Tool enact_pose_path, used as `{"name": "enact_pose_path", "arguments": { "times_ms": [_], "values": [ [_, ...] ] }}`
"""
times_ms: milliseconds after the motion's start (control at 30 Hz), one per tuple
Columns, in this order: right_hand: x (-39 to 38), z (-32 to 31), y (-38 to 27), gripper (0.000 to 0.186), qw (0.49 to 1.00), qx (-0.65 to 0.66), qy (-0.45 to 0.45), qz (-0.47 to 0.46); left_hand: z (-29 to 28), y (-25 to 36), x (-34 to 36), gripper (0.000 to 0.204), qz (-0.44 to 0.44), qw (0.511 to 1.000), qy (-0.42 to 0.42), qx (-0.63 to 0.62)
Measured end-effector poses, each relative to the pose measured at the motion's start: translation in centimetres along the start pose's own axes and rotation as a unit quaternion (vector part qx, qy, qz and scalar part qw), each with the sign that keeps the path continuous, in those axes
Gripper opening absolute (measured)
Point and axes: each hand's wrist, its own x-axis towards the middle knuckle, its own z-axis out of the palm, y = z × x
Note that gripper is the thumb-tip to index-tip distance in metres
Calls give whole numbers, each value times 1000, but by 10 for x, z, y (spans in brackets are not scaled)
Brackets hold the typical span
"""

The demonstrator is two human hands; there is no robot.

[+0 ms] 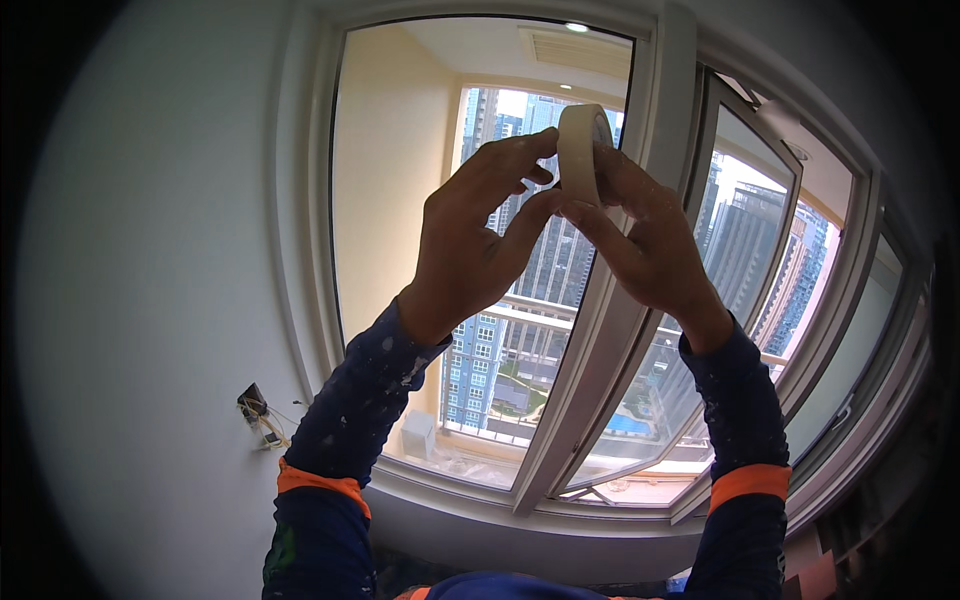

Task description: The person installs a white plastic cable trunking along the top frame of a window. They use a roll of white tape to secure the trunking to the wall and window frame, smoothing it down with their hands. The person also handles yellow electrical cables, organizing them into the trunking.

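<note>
A roll of cream masking tape (577,150) is held upright in front of the window, high in the head view. My right hand (650,240) grips it from the right, fingers behind the roll and thumb at its lower edge. My left hand (480,230) meets the roll from the left, with index fingertip and thumb tip at its edge and the other fingers loosely curled. Both dark blue sleeves have orange bands and pale specks.
A fixed glass pane (390,150) shows a balcony, railing (530,312) and tall buildings. An open casement (795,190) stands to the right. Loose wires (262,420) come from a wall box at lower left, below the window's mid-height.
</note>
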Motion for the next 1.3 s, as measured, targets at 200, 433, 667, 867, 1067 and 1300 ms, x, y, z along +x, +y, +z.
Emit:
{"name": "enact_pose_path", "arguments": {
  "times_ms": [200, 433, 667, 867, 1067, 1300],
  "values": [
    [-4, -4, -9, 49, 1000, -6, 5, 19, 5, 11, 6, 36, -14, 1000, 14, 8],
    [-28, -20, -6, 37, 997, -63, 22, 28, 37, 13, -2, 22, -42, 998, 44, -14],
    [-66, -54, -29, 31, 968, -249, 25, 32, 64, 8, -15, 25, -99, 994, -34, 44],
    [-80, -69, -48, 18, 962, -261, 31, 76, 77, -9, -19, 27, -46, 996, -58, 57],
    [-94, -93, -47, 40, 953, -249, 6, 173, 155, 48, -13, 36, -129, 947, 80, -283],
    [-67, -55, -33, 42, 969, -179, 4, 168, 99, 10, -13, 14, -112, 972, 21, -207]
  ]
}}
